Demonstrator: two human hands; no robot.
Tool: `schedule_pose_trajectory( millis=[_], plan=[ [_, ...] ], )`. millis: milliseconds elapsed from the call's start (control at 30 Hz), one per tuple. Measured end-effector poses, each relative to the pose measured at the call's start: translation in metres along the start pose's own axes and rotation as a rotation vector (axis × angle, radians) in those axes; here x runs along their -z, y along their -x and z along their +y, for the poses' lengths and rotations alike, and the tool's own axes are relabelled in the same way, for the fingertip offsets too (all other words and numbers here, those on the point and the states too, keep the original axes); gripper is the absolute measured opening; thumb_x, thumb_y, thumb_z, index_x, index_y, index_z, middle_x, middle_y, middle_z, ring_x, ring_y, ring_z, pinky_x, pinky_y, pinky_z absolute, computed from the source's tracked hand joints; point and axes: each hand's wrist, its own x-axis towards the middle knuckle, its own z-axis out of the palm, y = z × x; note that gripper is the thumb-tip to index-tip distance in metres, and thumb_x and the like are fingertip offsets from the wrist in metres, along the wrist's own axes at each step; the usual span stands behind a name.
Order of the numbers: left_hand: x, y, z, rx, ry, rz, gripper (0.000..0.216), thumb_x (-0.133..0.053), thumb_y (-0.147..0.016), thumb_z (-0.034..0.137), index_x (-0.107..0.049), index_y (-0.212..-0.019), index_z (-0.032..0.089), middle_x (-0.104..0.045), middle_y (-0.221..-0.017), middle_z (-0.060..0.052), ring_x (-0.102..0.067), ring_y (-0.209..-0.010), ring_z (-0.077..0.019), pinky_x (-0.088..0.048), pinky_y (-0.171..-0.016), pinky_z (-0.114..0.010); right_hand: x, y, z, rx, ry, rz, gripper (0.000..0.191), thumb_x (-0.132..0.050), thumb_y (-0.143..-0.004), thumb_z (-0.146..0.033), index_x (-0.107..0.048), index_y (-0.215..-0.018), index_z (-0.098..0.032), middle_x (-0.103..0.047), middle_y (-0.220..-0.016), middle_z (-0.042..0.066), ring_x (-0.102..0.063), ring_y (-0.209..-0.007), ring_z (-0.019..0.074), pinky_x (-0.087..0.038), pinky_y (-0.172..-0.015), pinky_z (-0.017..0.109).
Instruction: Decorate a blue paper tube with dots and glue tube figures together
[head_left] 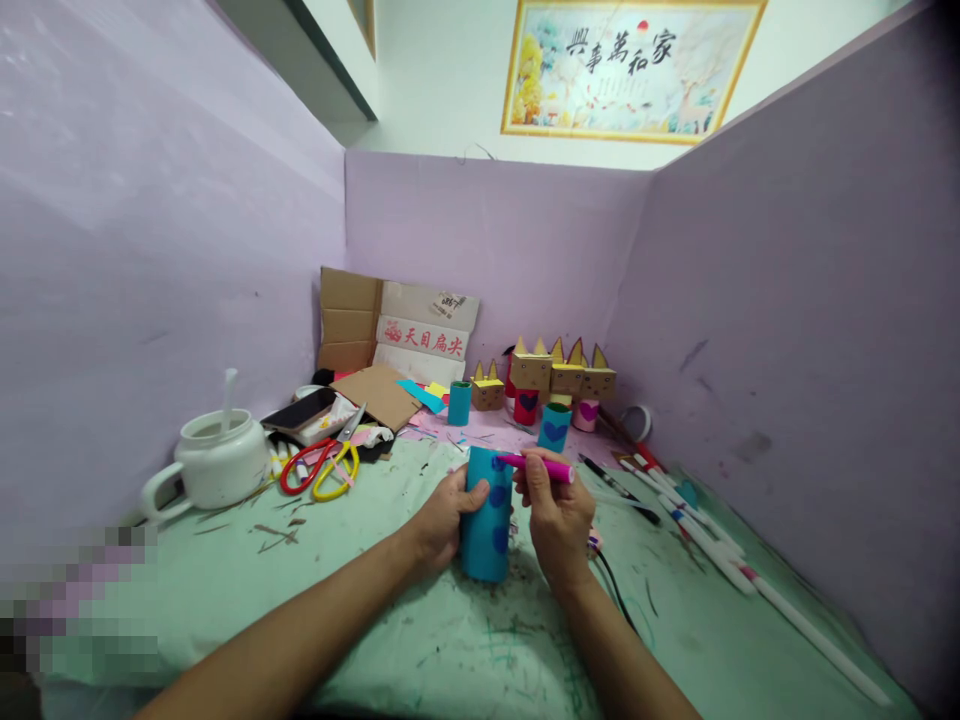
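Observation:
My left hand [442,520] is wrapped around a teal paper tube [487,520] that stands on the green table [420,650]. The tube carries blue heart shapes on its side. My right hand [555,510] pinches a magenta marker [540,466], whose tip touches the upper part of the tube. Both hands meet at the table's middle, close in front of me.
A white mug [214,465] stands at the left, with red and yellow scissors [326,465] beside it. Cardboard pieces [375,345], small tubes and cardboard crowned figures [559,378] line the back. Several markers [697,525] lie along the right. Purple partition walls enclose three sides.

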Motion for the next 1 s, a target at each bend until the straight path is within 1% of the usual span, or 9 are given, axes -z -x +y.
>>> schedule_pose_trajectory(
  millis=[400, 500, 633, 800, 1000],
  plan=[
    [0.001, -0.001, 0.000, 0.008, -0.014, 0.008, 0.068, -0.088, -0.053, 0.049, -0.060, -0.105, 0.016, -0.062, -0.076, -0.002, -0.057, -0.066, -0.0172, -0.049, -0.066, -0.034, 0.001, -0.001, -0.003, -0.024, 0.006, 0.028, 0.035, -0.061, -0.087, -0.049, -0.067, -0.087, -0.015, -0.061, -0.061, 0.001, -0.056, -0.055, 0.0151, -0.044, -0.050, 0.027],
    [0.000, 0.000, 0.001, 0.019, -0.005, 0.009, 0.068, -0.089, -0.051, 0.049, -0.060, -0.103, 0.016, -0.064, -0.075, -0.003, -0.059, -0.066, -0.0180, -0.049, -0.066, -0.034, 0.001, -0.002, -0.007, -0.016, -0.041, 0.067, 0.036, -0.061, -0.087, -0.050, -0.066, -0.083, -0.015, -0.059, -0.057, -0.001, -0.053, -0.051, 0.0135, -0.042, -0.047, 0.026],
    [-0.001, 0.001, 0.002, 0.030, 0.015, 0.004, 0.062, -0.089, -0.053, 0.046, -0.059, -0.098, 0.016, -0.066, -0.074, -0.004, -0.061, -0.066, -0.0179, -0.049, -0.067, -0.033, 0.001, -0.003, -0.012, -0.022, -0.108, 0.124, 0.037, -0.061, -0.086, -0.052, -0.063, -0.080, -0.015, -0.056, -0.052, -0.004, -0.049, -0.044, 0.0112, -0.038, -0.042, 0.024],
    [-0.001, 0.000, 0.002, 0.031, 0.013, -0.009, 0.066, -0.088, -0.054, 0.046, -0.058, -0.104, 0.016, -0.065, -0.073, -0.003, -0.062, -0.064, -0.0187, -0.049, -0.066, -0.033, 0.003, -0.002, -0.006, -0.011, -0.037, 0.082, 0.037, -0.059, -0.088, -0.050, -0.065, -0.079, -0.015, -0.058, -0.057, -0.001, -0.053, -0.051, 0.0133, -0.042, -0.047, 0.026],
    [-0.001, 0.001, 0.003, 0.018, 0.014, -0.016, 0.063, -0.088, -0.056, 0.045, -0.059, -0.103, 0.016, -0.065, -0.076, -0.003, -0.061, -0.065, -0.0180, -0.049, -0.066, -0.032, 0.002, -0.001, -0.001, -0.008, -0.016, 0.058, 0.035, -0.059, -0.088, -0.049, -0.066, -0.083, -0.015, -0.060, -0.060, 0.000, -0.055, -0.054, 0.0146, -0.044, -0.050, 0.027]
  ],
)
